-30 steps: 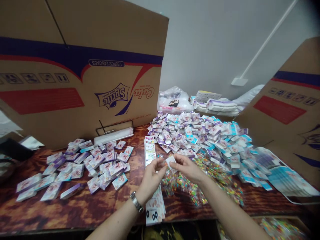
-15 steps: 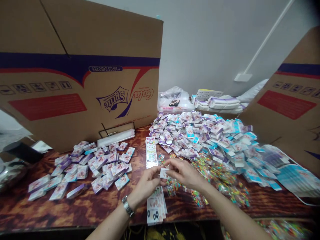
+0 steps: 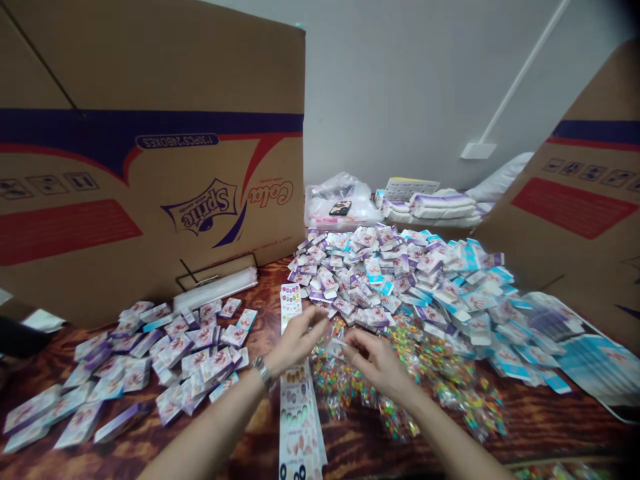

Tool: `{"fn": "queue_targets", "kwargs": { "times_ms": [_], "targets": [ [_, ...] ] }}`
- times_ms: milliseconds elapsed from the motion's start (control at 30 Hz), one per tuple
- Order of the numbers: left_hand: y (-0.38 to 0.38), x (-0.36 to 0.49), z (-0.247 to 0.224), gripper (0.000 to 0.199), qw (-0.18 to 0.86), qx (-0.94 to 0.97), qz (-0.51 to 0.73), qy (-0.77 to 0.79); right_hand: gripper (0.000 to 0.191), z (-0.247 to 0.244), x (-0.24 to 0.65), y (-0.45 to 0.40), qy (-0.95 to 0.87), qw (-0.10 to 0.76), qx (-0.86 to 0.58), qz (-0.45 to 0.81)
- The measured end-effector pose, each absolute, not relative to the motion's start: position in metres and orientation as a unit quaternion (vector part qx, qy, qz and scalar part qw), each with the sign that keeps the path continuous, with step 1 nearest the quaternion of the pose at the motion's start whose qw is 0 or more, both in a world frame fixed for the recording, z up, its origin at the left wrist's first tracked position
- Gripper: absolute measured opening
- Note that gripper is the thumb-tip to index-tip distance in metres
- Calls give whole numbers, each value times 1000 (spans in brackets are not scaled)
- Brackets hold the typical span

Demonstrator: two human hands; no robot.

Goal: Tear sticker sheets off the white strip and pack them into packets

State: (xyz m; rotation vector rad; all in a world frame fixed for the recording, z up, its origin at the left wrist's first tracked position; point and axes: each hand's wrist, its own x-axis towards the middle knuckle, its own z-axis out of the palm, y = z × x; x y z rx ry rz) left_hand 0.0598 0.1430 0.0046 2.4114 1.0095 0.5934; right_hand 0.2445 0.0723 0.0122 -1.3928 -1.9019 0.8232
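Observation:
My right hand (image 3: 379, 360) pinches a small whitish folded piece (image 3: 336, 347), seemingly paper, between thumb and fingers above the candy packets. To its left, my left hand (image 3: 298, 341) is apart from that piece, fingers stretched toward the pile's near edge, with nothing visible in them. A silver watch (image 3: 262, 371) is on the left wrist. Printed sticker strips (image 3: 295, 427) lie under the left forearm, partly hidden. Clear packets of coloured candy (image 3: 435, 380) spread beneath and right of the right hand.
A heap of small white, purple and blue boxes (image 3: 370, 267) rises behind the hands. More small boxes (image 3: 175, 353) lie at left. Large cartons (image 3: 240, 153) stand at the back left and right. Flat printed card sheets (image 3: 600, 360) lie at right; plastic bags (image 3: 343, 193) sit behind.
My left hand has let go of the small white piece and moved up and left, its fingers straightening. My right hand keeps the piece, now slightly lower and further right. The view has shifted right.

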Motion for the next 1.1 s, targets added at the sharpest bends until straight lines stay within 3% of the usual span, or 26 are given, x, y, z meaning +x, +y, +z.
{"fn": "queue_targets", "kwargs": {
  "times_ms": [133,333,500,667,833,1100],
  "targets": [
    [220,88,-4,48,115,913,167,354,17,8,247,73,-741,319,-525,269],
    [278,123,-27,43,49,946,96,304,14,4,254,71,-748,311,-534,242],
    [284,123,-23,24,41,954,77,286,14,7,263,71,-741,326,-543,221],
    [261,105,4,12,69,945,109,301,14,30,270,74,-740,357,-551,146],
    [194,61,26,42,137,931,136,311,19,42,261,76,-766,388,-510,56],
    [122,-4,25,47,260,878,151,372,23,38,220,69,-902,194,-352,-159]
  ]
}}
